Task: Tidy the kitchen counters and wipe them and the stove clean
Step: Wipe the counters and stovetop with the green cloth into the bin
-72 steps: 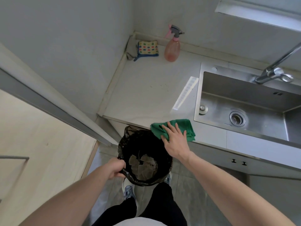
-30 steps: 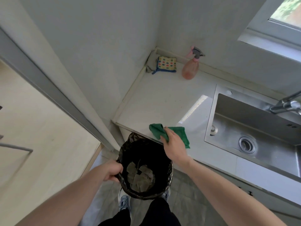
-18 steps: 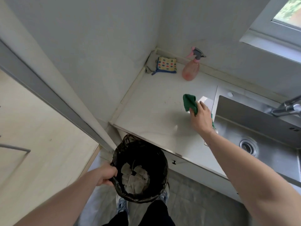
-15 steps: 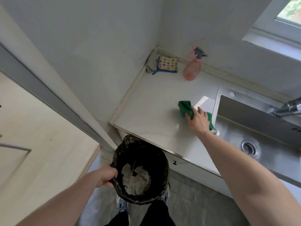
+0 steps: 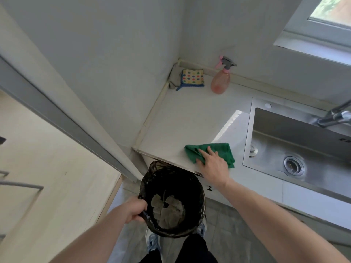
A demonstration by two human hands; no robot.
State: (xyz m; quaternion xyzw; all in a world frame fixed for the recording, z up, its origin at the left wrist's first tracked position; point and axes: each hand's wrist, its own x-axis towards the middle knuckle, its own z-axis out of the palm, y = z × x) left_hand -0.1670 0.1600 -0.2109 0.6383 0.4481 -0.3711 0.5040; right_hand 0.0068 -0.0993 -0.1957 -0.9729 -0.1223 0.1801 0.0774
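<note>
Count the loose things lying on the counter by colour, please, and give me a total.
Green: 1, the green cloth under the right hand
Pink: 1, the spray bottle
Multicoloured dots: 1, the dotted sponge
Grey: 1, the grey rag in the corner
Total: 4

Steel sink with faucet; window upper right; sliding door frame left.
</note>
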